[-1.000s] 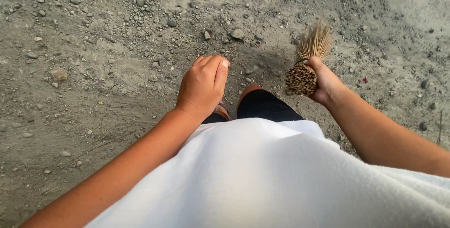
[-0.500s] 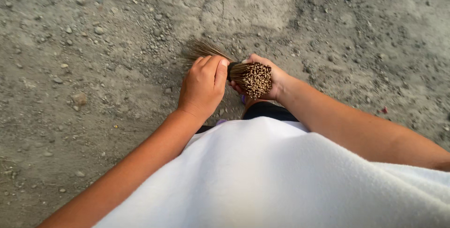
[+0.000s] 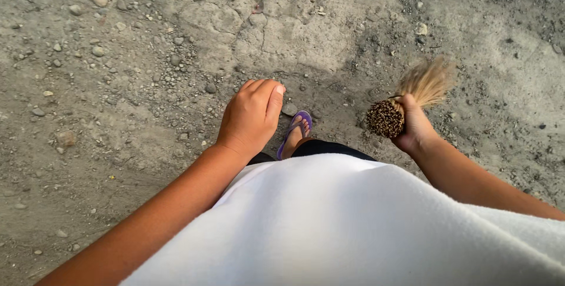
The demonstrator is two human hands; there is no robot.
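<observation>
Stick broom over gravel
I see my right hand [image 3: 415, 127] grasping the stick broom [image 3: 406, 100]; my left hand [image 3: 250, 115] hangs loosely curled, holding nothing.

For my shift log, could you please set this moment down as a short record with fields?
Setting: outdoor dirt ground with scattered pebbles and a cracked patch
Right hand: closed round a stick broom, cut ends facing the camera, bristles blurred
Left hand: loosely curled, holding nothing, hanging above the ground
Foot: one foot in a purple flip-flop, between the hands
Clothing: white shirt fills the lower frame; dark shorts show just beneath its hem
Other people: none in view
</observation>
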